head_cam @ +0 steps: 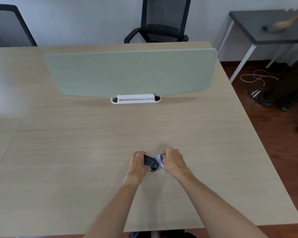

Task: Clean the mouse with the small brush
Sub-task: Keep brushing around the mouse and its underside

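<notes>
A black mouse (150, 163) sits on the light wooden desk (76, 152), near its front middle. My left hand (138, 164) grips the mouse from its left side. My right hand (174, 161) is closed around a small white brush (159, 160), whose head presses against the right end of the mouse. Most of the brush is hidden inside my fist. A small shiny patch of bits (163, 172) lies on the desk just below the brush.
A pale green divider panel (131, 73) on a white bracket (136, 98) stands across the desk behind my hands. Black chairs (162, 23) sit beyond. A dark side table (265, 26), another person's arm (289, 21) and loose cables (258, 77) are at the right.
</notes>
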